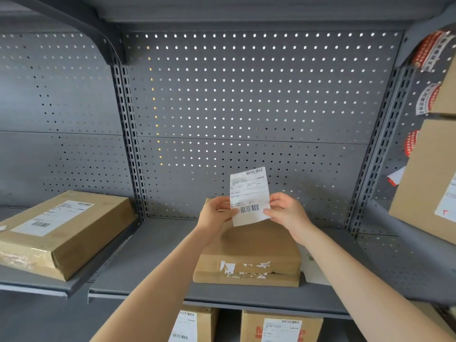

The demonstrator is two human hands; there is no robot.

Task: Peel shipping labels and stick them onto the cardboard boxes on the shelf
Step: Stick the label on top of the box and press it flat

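Observation:
A white shipping label [248,193] with barcodes is held upright in front of the pegboard, above a flat cardboard box [249,253] on the middle shelf. My left hand [217,209] pinches the label's lower left edge. My right hand [283,211] pinches its lower right edge. The box's top shows no label; torn white tape remnants mark its front face. White sheets [312,267] lie on the shelf just right of the box, partly hidden by my right arm.
A labelled cardboard box [61,233] lies on the left shelf [37,285]. Stacked boxes [427,174] with a label fill the right bay, with tape rolls [429,49] hanging on the pegboard. Two labelled boxes [278,327] stand on the shelf below.

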